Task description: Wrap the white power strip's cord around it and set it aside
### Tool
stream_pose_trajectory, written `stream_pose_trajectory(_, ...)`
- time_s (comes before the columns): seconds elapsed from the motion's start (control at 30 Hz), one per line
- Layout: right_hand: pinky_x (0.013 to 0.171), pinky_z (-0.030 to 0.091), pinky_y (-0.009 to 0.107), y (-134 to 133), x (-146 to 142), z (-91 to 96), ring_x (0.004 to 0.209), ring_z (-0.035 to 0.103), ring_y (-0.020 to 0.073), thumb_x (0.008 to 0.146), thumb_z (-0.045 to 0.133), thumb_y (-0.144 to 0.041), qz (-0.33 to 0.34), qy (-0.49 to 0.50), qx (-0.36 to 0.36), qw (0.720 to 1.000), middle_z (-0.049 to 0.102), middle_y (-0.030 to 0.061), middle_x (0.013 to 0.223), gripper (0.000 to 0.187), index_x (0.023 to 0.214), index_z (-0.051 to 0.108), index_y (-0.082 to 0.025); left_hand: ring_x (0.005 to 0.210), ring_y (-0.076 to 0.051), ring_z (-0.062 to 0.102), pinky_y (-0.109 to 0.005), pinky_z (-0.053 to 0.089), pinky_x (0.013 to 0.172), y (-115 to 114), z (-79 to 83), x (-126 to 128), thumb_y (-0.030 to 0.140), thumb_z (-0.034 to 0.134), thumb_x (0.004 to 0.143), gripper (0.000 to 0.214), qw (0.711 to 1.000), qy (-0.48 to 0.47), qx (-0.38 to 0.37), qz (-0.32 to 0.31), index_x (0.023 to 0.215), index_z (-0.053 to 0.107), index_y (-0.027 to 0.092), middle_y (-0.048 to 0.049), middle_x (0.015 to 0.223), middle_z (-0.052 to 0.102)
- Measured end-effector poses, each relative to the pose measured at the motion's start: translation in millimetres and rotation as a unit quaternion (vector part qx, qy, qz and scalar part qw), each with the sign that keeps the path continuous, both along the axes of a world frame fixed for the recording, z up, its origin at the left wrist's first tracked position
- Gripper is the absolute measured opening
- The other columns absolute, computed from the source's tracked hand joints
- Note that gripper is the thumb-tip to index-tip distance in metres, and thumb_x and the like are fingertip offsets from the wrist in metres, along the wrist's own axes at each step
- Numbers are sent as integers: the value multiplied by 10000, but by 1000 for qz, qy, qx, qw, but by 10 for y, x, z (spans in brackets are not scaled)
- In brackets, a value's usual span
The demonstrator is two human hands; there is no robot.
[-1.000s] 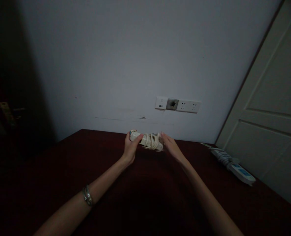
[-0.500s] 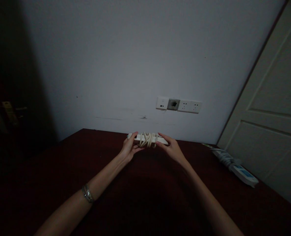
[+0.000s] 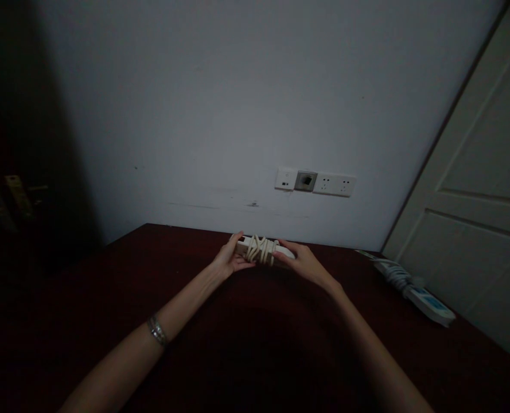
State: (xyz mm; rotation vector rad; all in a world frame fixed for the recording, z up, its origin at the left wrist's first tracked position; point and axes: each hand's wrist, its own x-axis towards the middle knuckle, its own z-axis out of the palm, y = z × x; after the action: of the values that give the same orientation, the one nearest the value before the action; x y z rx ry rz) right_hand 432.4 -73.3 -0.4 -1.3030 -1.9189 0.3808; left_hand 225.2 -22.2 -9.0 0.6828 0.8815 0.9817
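Note:
A cream power strip with its cord wound round the middle is held level above the dark red table, near the far edge. My left hand grips its left end, fingers curled over the top. My right hand grips its right end, thumb on top. A bracelet sits on my left wrist.
A second power strip, white and blue with a wrapped cord, lies at the table's right edge. Wall sockets sit on the white wall behind. A pale door stands at the right, and dark furniture at the left.
The strip has been turned level and brought slightly nearer and lower. Both hands now grip its ends more closely.

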Motion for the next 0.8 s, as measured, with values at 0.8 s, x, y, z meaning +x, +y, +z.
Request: stream_pose_trajectory(0.8,610,514,311,236,944,-423,642,653,217,656,679,-295,-254,286,-33,923,690,90,654,351,899,688,-42,723,-255,665,-372,503,657,560,-450,-328,400,281,887,395,997,44,61,-9,1083,470,114,-206,932,651)
